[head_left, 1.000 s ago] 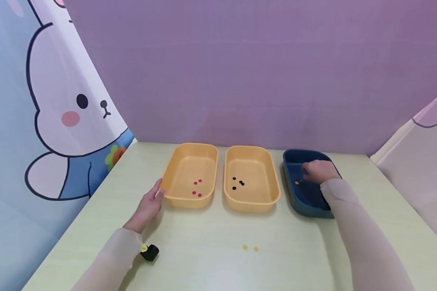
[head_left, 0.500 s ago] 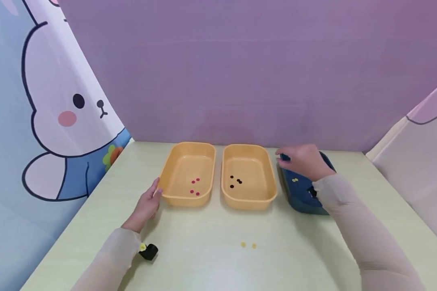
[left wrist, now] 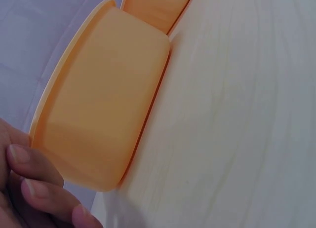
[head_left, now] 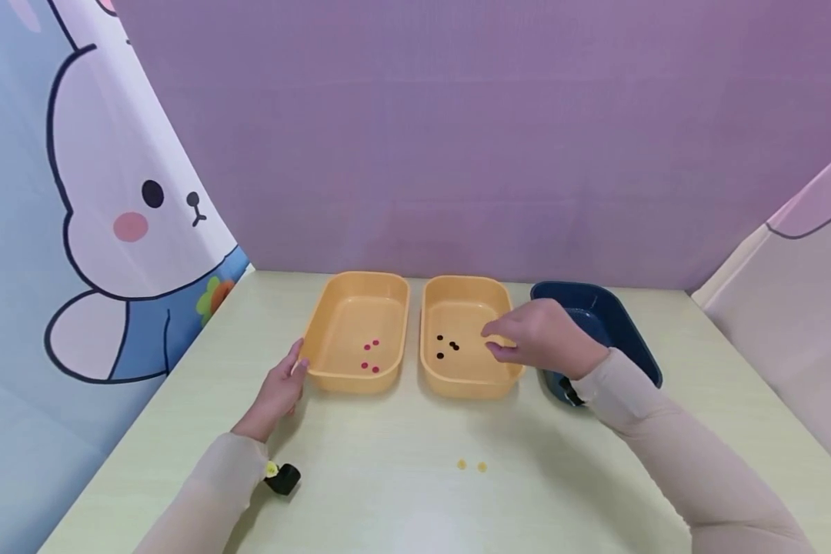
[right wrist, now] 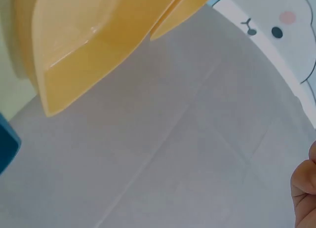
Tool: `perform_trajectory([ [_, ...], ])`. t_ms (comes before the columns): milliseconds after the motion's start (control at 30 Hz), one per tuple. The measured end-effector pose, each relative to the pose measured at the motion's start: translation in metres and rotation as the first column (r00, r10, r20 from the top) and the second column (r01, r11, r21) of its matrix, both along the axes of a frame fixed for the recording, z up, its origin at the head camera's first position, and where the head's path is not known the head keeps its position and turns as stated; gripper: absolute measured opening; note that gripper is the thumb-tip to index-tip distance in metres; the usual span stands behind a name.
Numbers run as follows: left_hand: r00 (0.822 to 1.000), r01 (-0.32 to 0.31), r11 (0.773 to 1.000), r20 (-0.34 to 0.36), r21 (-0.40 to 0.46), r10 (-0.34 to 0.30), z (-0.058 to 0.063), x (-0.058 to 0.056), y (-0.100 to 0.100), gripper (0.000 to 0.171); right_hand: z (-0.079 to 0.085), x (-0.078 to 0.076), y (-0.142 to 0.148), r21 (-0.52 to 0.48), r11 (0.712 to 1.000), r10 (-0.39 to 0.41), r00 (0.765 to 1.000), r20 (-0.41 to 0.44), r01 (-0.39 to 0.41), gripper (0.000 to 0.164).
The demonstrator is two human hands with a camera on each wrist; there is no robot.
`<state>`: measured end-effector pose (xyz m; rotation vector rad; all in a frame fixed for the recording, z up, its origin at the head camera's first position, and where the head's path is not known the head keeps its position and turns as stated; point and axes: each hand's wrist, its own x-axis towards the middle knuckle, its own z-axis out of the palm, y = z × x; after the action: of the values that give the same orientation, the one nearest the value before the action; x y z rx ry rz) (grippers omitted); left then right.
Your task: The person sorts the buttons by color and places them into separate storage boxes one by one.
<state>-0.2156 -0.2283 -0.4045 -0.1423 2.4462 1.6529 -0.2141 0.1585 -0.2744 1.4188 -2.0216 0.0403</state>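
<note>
My left hand [head_left: 278, 391] rests at the near left corner of the left yellow bin [head_left: 328, 327], fingertips right at its rim. In the left wrist view its loosely bent fingers [left wrist: 47, 196] lie beside the bin's outer wall. Several small pink discs [head_left: 367, 347] lie in that bin. My right hand [head_left: 543, 338] is over the right side of the middle yellow bin [head_left: 467, 385], thumb and forefinger apart with nothing showing between them. Several small black discs [head_left: 439, 355] lie in the middle bin, left of my fingertips.
A dark blue bin [head_left: 623, 327] stands on the right, partly hidden behind my right hand and sleeve. Two small yellow discs [head_left: 461, 465] lie on the pale table [head_left: 374, 492] in front of the bins. A purple curtain [head_left: 415, 154] hangs behind.
My right hand has come up out of the blue bin and moved left over the middle bin. Small yellow discs showed in the blue bin earlier. The left hand has stayed in place.
</note>
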Motion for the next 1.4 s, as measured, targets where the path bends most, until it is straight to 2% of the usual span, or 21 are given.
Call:
perform_trajectory([
  [367,1.000,-0.003,1.000,-0.004,0.012,0.003,-0.001,0.000,0.000,0.056,-0.026,0.016,0.000,-0.006,1.000,0.019,0.998,0.066,-0.019,0.020],
  [467,1.000,0.000,1.000,-0.017,0.017,0.000,-0.001,0.000,0.000,0.056,-0.036,0.019,0.001,-0.023,0.999,0.031,0.994,0.103,-0.028,0.019],
  [733,1.000,0.003,1.000,-0.009,0.014,-0.003,0.000,0.000,0.001,0.056,-0.065,0.033,0.001,-0.107,0.991,0.090,0.987,0.133,-0.076,0.013],
  [967,1.000,0.000,1.000,-0.003,0.028,0.000,0.001,0.000,0.000,0.056,-0.080,0.044,-0.001,-0.017,0.999,0.054,0.963,0.263,-0.052,0.014],
  [1067,1.000,0.001,1.000,-0.011,0.030,0.000,0.001,-0.001,0.001,0.056,-0.084,0.048,-0.001,0.046,0.999,0.006,0.949,0.314,-0.022,0.014],
  [1167,1.000,-0.001,0.999,-0.007,0.032,0.001,-0.001,-0.002,0.001,0.056,-0.088,0.052,0.000,0.123,0.992,-0.077,0.922,0.379,0.033,0.012],
  [1300,1.000,-0.002,0.999,0.006,0.033,0.002,-0.002,-0.002,0.002,0.056,-0.090,0.056,-0.001,0.224,0.969,-0.199,0.860,0.471,0.102,0.009],
  [1400,1.000,-0.006,1.000,0.009,0.027,0.006,-0.002,-0.002,0.003,0.056,-0.092,0.057,-0.001,0.288,0.949,-0.264,0.824,0.500,0.129,0.010],
])
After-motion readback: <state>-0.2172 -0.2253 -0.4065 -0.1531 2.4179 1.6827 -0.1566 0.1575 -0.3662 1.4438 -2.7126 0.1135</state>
